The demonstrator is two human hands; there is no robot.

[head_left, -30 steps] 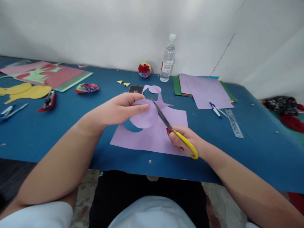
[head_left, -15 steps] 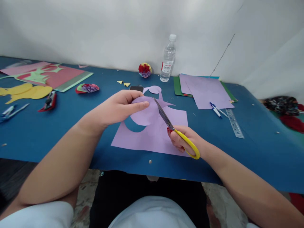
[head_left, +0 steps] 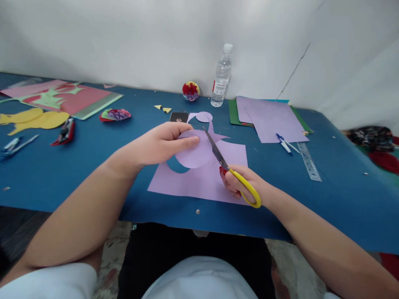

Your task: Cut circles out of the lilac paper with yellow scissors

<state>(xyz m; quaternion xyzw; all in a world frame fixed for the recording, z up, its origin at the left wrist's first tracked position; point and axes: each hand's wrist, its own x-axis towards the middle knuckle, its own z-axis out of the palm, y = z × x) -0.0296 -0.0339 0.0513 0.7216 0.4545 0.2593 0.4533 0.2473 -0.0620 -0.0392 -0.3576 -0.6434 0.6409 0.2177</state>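
Purple disc (head_left: 196, 157) in left fingers (head_left: 186, 144), phone (head_left: 178, 117) behind, bottle (head_left: 221, 81) beside ball (head_left: 190, 91)

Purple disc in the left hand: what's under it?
Under the purple disc, the purple sheet shows past its lower edge, and blue table shows at lower left, inside the sheet's curved cut edge. The disc and left hand hide whatever lies directly beneath them.

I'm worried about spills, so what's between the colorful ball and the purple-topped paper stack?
In the head view, a clear bottle stands between the ball and the stack.
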